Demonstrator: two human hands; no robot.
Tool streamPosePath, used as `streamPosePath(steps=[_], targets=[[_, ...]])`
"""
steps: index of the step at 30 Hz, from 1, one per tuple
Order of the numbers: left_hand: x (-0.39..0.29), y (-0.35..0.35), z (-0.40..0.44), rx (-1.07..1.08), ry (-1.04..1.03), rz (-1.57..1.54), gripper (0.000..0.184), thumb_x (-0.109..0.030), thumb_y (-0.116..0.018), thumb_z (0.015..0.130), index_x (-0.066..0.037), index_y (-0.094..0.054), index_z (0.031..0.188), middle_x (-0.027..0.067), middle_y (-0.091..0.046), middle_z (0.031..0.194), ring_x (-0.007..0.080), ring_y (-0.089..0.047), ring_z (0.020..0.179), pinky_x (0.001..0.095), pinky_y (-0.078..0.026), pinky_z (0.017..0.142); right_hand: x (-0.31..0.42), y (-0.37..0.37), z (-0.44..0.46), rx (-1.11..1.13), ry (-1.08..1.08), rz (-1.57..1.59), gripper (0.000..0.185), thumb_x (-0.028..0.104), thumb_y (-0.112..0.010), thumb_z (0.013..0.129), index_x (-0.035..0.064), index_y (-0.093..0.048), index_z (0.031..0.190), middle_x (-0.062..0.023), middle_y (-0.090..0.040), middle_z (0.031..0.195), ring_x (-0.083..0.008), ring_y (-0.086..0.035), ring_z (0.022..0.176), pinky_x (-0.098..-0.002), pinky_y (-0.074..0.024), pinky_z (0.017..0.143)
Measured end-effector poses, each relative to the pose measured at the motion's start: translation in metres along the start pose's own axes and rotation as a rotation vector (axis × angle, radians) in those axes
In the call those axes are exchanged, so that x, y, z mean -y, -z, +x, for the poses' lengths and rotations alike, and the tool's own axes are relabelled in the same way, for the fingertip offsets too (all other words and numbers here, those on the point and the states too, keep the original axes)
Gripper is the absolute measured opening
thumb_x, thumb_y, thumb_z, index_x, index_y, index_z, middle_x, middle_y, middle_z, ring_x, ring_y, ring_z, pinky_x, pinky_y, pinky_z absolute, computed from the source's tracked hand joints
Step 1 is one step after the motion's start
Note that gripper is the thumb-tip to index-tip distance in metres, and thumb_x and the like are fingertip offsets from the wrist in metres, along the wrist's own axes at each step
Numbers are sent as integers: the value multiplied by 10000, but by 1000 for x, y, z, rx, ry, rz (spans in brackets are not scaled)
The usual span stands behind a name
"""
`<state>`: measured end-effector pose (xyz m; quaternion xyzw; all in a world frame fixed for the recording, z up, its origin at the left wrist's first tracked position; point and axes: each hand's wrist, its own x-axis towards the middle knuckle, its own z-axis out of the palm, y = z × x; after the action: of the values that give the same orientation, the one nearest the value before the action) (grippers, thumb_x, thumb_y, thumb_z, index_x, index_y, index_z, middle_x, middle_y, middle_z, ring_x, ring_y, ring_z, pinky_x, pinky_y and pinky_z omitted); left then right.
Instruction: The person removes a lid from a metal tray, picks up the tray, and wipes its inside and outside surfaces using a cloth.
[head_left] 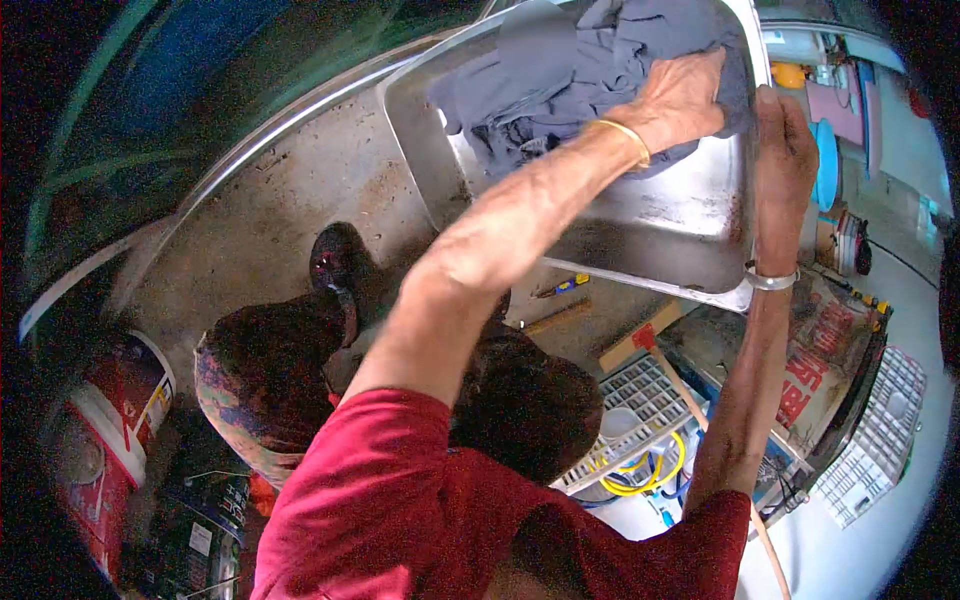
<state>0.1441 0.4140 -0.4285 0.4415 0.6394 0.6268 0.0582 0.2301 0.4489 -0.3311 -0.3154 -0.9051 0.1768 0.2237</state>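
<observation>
A metal sink-like basin point(700, 215) is tilted in front of me, with a bundle of dark grey cloth point(530, 75) in its upper part. My left hand point(685, 98), with a gold bangle at its wrist, reaches across into the basin. Its fingers are bent into the cloth, and their tips are partly hidden. At the basin's right rim, my right hand point(785, 140) is closed on the edge, fingers folded. A silver bangle sits on that wrist.
Below the basin are a blue-yellow tool point(563, 286) on the concrete floor, a white plastic crate point(640, 395), a yellow hose point(650, 478) and a wooden-handled tool point(680, 385). Red buckets point(110, 420) stand at left; a light blue round item point(825, 165) is beyond my right hand.
</observation>
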Motion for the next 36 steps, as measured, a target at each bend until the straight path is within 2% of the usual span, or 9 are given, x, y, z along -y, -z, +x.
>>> streamPosePath(steps=[2, 5, 8, 9, 10, 20, 23, 26, 36], targets=[[0, -7, 4, 26, 139, -55, 273, -91, -595, 583, 40, -469, 786, 217, -524, 715, 405, -508, 761, 432, -423, 678, -1, -1, 1, -51, 53, 22, 296, 273, -494, 834, -17, -500, 775, -110, -442, 626, -145, -376, 597, -294, -375, 592], [3, -21, -21, 7, -106, -55, 243, -8, -529, 549, 31, -489, 786, 199, -532, 767, 377, -509, 767, 410, -430, 696, -5, 1, -6, -31, -1, 1, 285, 260, -494, 836, -12, -484, 752, -93, -437, 616, -142, -353, 585, -285, -370, 575], [-16, -43, -93, 432, -407, -17, 283, -27, -494, 568, 12, -516, 847, 170, -537, 840, 320, -498, 806, 358, -422, 753, -3, 4, -6, -18, -24, 47, 298, 270, -497, 839, -10, -472, 739, -65, -406, 602, -129, -334, 591, -265, -354, 563], [-20, -48, -113, 737, -183, -29, 286, -32, -468, 609, -3, -519, 889, 168, -538, 862, 303, -507, 845, 342, -425, 767, 7, 5, -13, -27, -40, 95, 305, 274, -497, 840, -8, -466, 728, -50, -393, 600, -119, -329, 595, -256, -343, 557], [-10, -59, -125, 379, -284, -3, 265, -108, -429, 715, -14, -505, 951, 146, -544, 922, 263, -517, 917, 359, -422, 790, 12, 6, -17, -34, -56, 141, 313, 278, -497, 842, -7, -460, 716, -35, -379, 599, -109, -325, 600, -247, -332, 552], [16, 10, -10, 489, 24, 181, 460, -317, -540, 762, 3, -456, 1080, 209, -514, 1007, 328, -454, 1027, 389, -358, 888, -9, 0, -3, -23, -51, 166, 323, 277, -485, 848, -3, -427, 698, -31, -335, 603, -100, -311, 602, -246, -320, 554], [31, -2, -3, 192, -210, 120, 385, -192, -603, 683, 16, -501, 991, 218, -523, 929, 360, -461, 962, 395, -377, 814, -12, -1, 1, -30, 21, 66, 312, 261, -495, 845, 0, -421, 691, -16, -346, 607, -102, -311, 603, -242, -320, 556], [20, -22, 1, -56, 10, 59, 314, -78, -565, 622, 26, -531, 916, 208, -521, 915, 351, -469, 918, 387, -379, 796, -5, -5, 3, -28, 60, 27, 291, 234, -505, 841, -6, -432, 694, -5, -385, 622, -102, -327, 618, -240, -332, 571], [-1, -39, -88, 268, -146, -38, 374, -21, -543, 570, 26, -508, 939, 166, -503, 879, 324, -491, 871, 395, -395, 760, -13, 13, -17, -10, -116, 2, 278, 225, -485, 850, -35, -483, 754, -71, -451, 649, -128, -366, 633, -266, -358, 597]])
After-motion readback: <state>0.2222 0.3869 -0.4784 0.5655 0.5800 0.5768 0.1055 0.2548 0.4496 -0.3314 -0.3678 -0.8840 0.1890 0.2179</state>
